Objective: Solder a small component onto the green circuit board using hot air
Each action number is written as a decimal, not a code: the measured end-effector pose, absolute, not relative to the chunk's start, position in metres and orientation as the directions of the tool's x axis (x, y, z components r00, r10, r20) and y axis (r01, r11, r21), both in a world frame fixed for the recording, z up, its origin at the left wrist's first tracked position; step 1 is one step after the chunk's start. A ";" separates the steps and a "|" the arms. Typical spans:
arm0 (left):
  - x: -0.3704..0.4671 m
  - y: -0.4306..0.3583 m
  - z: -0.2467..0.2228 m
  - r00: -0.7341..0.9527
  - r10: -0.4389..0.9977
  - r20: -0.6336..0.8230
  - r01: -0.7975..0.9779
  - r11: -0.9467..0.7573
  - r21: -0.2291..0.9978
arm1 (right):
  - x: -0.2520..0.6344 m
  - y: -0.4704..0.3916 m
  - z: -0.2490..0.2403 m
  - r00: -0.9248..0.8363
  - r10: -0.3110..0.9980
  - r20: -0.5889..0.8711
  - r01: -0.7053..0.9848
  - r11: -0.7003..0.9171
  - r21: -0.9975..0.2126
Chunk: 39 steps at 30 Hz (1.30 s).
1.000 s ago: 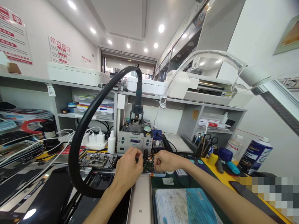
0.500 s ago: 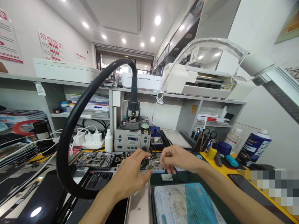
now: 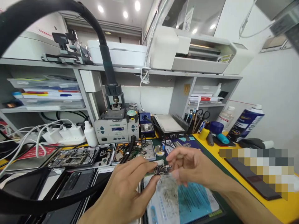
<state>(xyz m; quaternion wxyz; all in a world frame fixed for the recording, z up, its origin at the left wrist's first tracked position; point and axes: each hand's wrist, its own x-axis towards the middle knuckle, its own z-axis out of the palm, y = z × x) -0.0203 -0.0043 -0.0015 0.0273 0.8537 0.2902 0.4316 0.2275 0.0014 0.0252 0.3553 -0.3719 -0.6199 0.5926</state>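
Observation:
A small dark circuit board [image 3: 163, 170] is pinched between the thumb and fingers of my left hand [image 3: 128, 186], above a blue and white pad [image 3: 187, 199]. Beside the board's right end is my right hand [image 3: 193, 166], its fingers curled and slightly blurred; whether they touch the board or hold anything is hidden. Behind my left hand lies a tray [image 3: 153, 149] with many loose circuit boards and small parts. A small round container [image 3: 160, 150] stands to the right of that tray.
A thick black hose [image 3: 93, 20] arches over the left side from a grey soldering station [image 3: 112, 129]. Phones and opened phone parts [image 3: 72, 157] lie at left. A flat heating plate [image 3: 168, 123], pen holder [image 3: 196, 121] and blue spray can [image 3: 245, 123] stand behind and at right.
My left hand has lifted a small board from the tray, and both hands are now above the pad. The view has moved closer and tilted down, showing more of the tray.

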 end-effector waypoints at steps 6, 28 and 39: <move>-0.015 -0.007 -0.006 0.454 0.532 0.715 0.541 -0.802 0.253 | 0.220 -0.014 0.005 -0.384 0.919 0.086 0.100 0.134 -0.986; 0.002 -0.006 0.009 0.376 0.915 -0.143 -0.125 0.203 0.971 | 0.205 -0.023 -0.002 -0.177 0.954 0.242 0.188 0.274 -0.943; -0.001 -0.008 0.015 0.372 0.902 -0.220 -0.154 0.294 0.943 | 0.204 -0.026 -0.002 -0.187 0.961 0.206 0.169 0.237 -0.957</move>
